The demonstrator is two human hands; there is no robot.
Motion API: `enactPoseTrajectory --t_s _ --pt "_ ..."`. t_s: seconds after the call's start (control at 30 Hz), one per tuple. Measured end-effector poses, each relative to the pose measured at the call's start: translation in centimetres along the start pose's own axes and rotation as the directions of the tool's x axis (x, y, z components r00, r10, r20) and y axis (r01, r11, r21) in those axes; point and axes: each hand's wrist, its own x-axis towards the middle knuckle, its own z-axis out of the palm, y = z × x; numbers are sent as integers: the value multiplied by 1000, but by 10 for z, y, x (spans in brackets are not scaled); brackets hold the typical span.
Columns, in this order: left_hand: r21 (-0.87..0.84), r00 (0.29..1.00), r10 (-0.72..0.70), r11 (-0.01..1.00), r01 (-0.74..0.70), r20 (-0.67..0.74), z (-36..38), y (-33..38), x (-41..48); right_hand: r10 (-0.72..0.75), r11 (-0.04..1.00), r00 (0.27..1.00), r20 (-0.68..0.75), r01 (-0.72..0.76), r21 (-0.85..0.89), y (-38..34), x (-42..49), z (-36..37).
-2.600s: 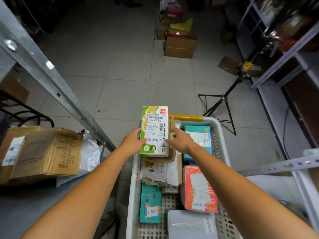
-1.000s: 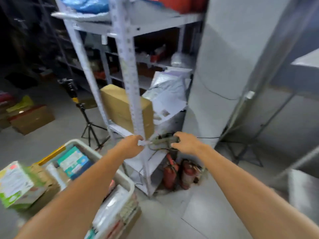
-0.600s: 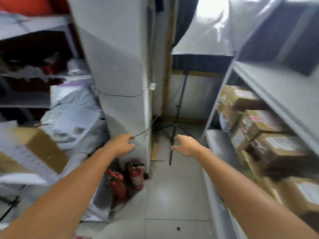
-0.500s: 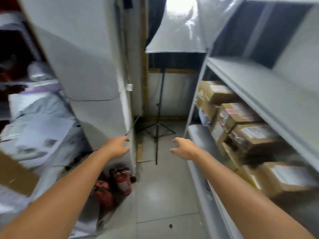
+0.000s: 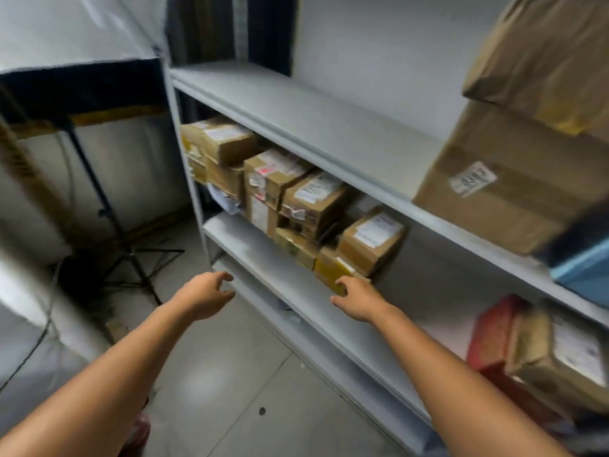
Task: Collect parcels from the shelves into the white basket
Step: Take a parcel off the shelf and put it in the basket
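A grey metal shelf unit (image 5: 296, 291) fills the right side of the head view. Several brown cardboard parcels (image 5: 313, 199) are stacked on its middle shelf, with a small yellow box (image 5: 329, 270) at the near end of the stack. My right hand (image 5: 357, 296) reaches out over that shelf, fingers loosely spread, just in front of the yellow box and holding nothing. My left hand (image 5: 207, 293) hovers off the shelf's front edge, fingers loosely curled and empty. The white basket is out of view.
A large brown box (image 5: 501, 189) and a blue item (image 5: 586, 272) sit on the upper shelf at right. A red parcel (image 5: 491, 334) and a taped brown parcel (image 5: 560, 354) lie on the middle shelf near right. A black tripod (image 5: 108, 219) stands on the tiled floor at left.
The view has swung right from the basket, past a pillar and fire extinguishers, to this shelf. Both hands let go of the green box and now reach empty toward the shelf.
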Motion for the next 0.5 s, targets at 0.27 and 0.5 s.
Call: enactPoseTrajectory --t_s 0.27,0.5 --pt "-45 976 202 979 -199 76 37 120 46 177 948 962 -207 -110 300 76 -3 -27" --pt "-352 977 202 912 -212 -65 57 195 96 261 814 916 -305 -38 580 107 51 -48"
